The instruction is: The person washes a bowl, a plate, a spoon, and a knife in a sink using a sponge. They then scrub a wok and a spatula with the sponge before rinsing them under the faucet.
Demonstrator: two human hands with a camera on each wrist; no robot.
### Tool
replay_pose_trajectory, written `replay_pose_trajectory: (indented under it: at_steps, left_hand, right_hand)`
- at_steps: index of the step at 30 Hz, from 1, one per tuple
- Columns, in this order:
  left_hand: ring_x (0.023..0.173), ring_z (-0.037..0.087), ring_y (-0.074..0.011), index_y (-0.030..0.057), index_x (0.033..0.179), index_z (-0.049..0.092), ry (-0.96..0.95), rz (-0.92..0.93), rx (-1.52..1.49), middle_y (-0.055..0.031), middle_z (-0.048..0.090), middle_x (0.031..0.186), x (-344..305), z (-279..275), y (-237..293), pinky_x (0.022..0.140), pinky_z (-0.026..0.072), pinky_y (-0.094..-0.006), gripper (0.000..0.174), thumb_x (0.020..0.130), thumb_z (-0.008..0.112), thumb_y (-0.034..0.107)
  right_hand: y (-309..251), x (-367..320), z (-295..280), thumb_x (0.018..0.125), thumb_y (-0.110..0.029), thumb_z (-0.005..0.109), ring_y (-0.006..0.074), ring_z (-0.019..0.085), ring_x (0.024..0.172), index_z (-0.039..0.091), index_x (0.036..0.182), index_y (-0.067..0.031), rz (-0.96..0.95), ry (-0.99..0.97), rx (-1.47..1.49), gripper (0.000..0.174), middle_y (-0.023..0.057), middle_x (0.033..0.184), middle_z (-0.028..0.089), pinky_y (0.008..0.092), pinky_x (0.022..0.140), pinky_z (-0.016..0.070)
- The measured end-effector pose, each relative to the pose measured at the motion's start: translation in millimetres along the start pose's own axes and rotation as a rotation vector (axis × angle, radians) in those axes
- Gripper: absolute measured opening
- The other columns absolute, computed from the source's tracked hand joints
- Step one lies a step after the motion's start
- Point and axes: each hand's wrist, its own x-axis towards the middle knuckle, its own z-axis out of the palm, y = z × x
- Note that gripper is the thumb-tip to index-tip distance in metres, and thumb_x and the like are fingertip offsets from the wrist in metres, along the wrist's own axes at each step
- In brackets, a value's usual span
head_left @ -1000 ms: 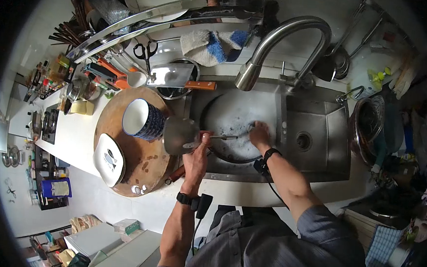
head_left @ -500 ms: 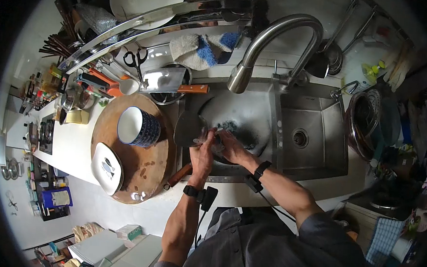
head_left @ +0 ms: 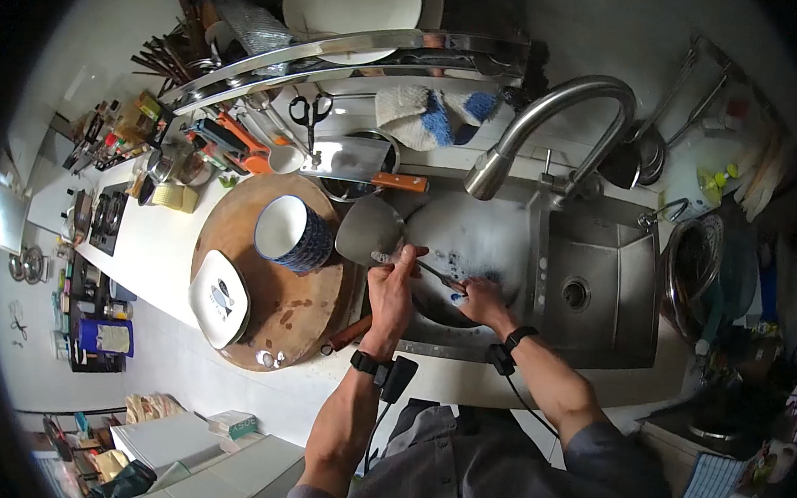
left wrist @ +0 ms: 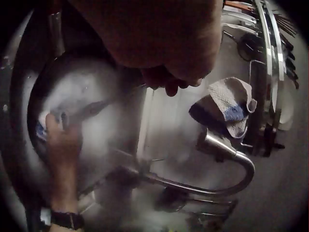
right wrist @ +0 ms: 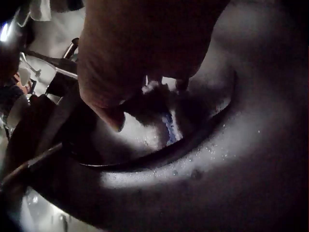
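My left hand [head_left: 390, 299] grips a metal spatula [head_left: 369, 232] just below its broad grey blade, which points to the left over the sink's near-left side. The spatula's thin handle [head_left: 432, 271] slants down toward my right hand [head_left: 486, 307]. Bunched in the right hand is a white and blue cloth [left wrist: 42, 129], held around the lower end of that handle. Both hands are above a large wok [right wrist: 159, 162] full of suds and dark flecks in the left basin. Its wooden handle [head_left: 349, 334] sticks out over the near-left sink edge.
Left of the sink, a round wooden board [head_left: 298, 320] bears stacked blue-patterned bowls [head_left: 294, 233] and a white plate [head_left: 220, 300]. A cleaver [head_left: 354, 161] lies across a pan behind. The curved faucet [head_left: 552, 121] overhangs the left basin; the right basin [head_left: 598, 270] adjoins it.
My right hand came in close to the left hand and spatula blade, then slid back right along the handle. The left hand keeps its grip. The head view has shifted slightly.
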Motion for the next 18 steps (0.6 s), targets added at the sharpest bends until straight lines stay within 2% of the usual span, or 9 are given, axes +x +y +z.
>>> replay_pose_trajectory:
  at_steps: [3, 4, 5, 7, 8, 11, 12, 13, 18]
  left_hand:
    - [0.075, 0.051, -0.0095, 0.0002, 0.1, 0.078, 0.063, -0.049, -0.049, 0.0014, 0.057, 0.074, 3, -2, -7, 0.072, 0.0399, -0.0264, 0.041, 0.101, 0.062, 0.037]
    - [0.075, 0.051, -0.0096, -0.0004, 0.099, 0.077, 0.058, -0.079, -0.106, 0.0014, 0.057, 0.074, 5, -3, -8, 0.072, 0.0393, -0.026, 0.041, 0.102, 0.061, 0.037]
    - [0.076, 0.051, -0.0096, -0.0009, 0.097, 0.077, 0.053, -0.109, -0.162, 0.0015, 0.057, 0.075, 7, -4, -10, 0.072, 0.0388, -0.0257, 0.042, 0.102, 0.06, 0.037]
    - [0.078, 0.053, -0.0097, -0.0008, 0.101, 0.076, 0.011, -0.097, -0.245, 0.0002, 0.061, 0.081, 15, -5, -24, 0.073, 0.0412, -0.0257, 0.039, 0.102, 0.06, 0.035]
    - [0.079, 0.055, -0.0099, -0.0008, 0.105, 0.074, -0.039, -0.084, -0.323, -0.0012, 0.064, 0.087, 20, -6, -29, 0.075, 0.0437, -0.0258, 0.037, 0.103, 0.06, 0.033]
    - [0.081, 0.057, -0.0096, -0.0022, 0.112, 0.066, -0.011, -0.114, -0.557, -0.0008, 0.062, 0.092, 17, 8, -1, 0.077, 0.0466, -0.0258, 0.029, 0.103, 0.06, 0.025]
    - [0.086, 0.062, -0.0119, -0.0008, 0.123, 0.06, -0.123, -0.129, -0.53, -0.0042, 0.066, 0.105, 28, 2, -17, 0.082, 0.0513, -0.0293, 0.031, 0.103, 0.06, 0.023]
    - [0.09, 0.064, -0.0141, 0.0014, 0.125, 0.059, -0.094, -0.166, -0.515, -0.006, 0.068, 0.112, 24, 4, -14, 0.082, 0.0519, -0.0302, 0.03, 0.102, 0.061, 0.021]
    - [0.092, 0.066, -0.0176, 0.0023, 0.121, 0.061, -0.126, -0.263, -0.343, -0.0056, 0.07, 0.112, 4, 0, -25, 0.079, 0.053, -0.0323, 0.028, 0.098, 0.065, 0.017]
  right_hand:
    - [-13, -7, -20, 0.08, -0.032, 0.074, 0.0398, 0.065, 0.1, 0.07, 0.109, -0.0051, -0.049, 0.132, 0.099, 0.04, 0.0191, 0.1, 0.069, 0.0493, 0.088, 0.0514]
    - [-13, -7, -30, 0.084, -0.034, 0.074, 0.0397, 0.065, 0.091, 0.068, 0.108, -0.0049, -0.172, 0.14, 0.069, 0.038, 0.0191, 0.095, 0.067, 0.0495, 0.081, 0.0505]
    - [-16, -5, -37, 0.084, -0.034, 0.074, 0.0397, 0.065, 0.091, 0.068, 0.108, -0.0049, -0.181, 0.139, 0.066, 0.038, 0.0191, 0.095, 0.067, 0.0495, 0.081, 0.0505]
    - [-26, -6, -53, 0.091, -0.031, 0.07, 0.0408, 0.065, 0.092, 0.066, 0.099, -0.0011, 0.036, 0.102, 0.28, 0.031, 0.0203, 0.093, 0.068, 0.0484, 0.079, 0.0501]
    - [-33, -8, -63, 0.093, -0.021, 0.069, 0.0413, 0.066, 0.091, 0.063, 0.099, 0.0002, 0.129, 0.135, 0.321, 0.023, 0.021, 0.094, 0.068, 0.0473, 0.078, 0.0513]
    - [-40, -12, -81, 0.093, -0.019, 0.068, 0.041, 0.068, 0.092, 0.06, 0.104, 0.0006, 0.093, 0.266, 0.36, 0.023, 0.0218, 0.095, 0.068, 0.0469, 0.077, 0.0525]
    - [-43, -13, -87, 0.094, -0.016, 0.066, 0.0408, 0.068, 0.094, 0.058, 0.108, -0.0001, 0.043, 0.289, 0.332, 0.022, 0.0215, 0.097, 0.069, 0.0465, 0.078, 0.053]
    - [-46, -12, -97, 0.094, -0.016, 0.066, 0.0408, 0.068, 0.094, 0.058, 0.108, -0.0001, 0.03, 0.287, 0.331, 0.022, 0.0215, 0.097, 0.069, 0.0465, 0.078, 0.053]
    - [-60, 14, -128, 0.094, -0.016, 0.066, 0.0425, 0.066, 0.089, 0.057, 0.111, -0.0028, -0.052, 0.387, 0.123, 0.023, 0.019, 0.1, 0.066, 0.049, 0.074, 0.0521]
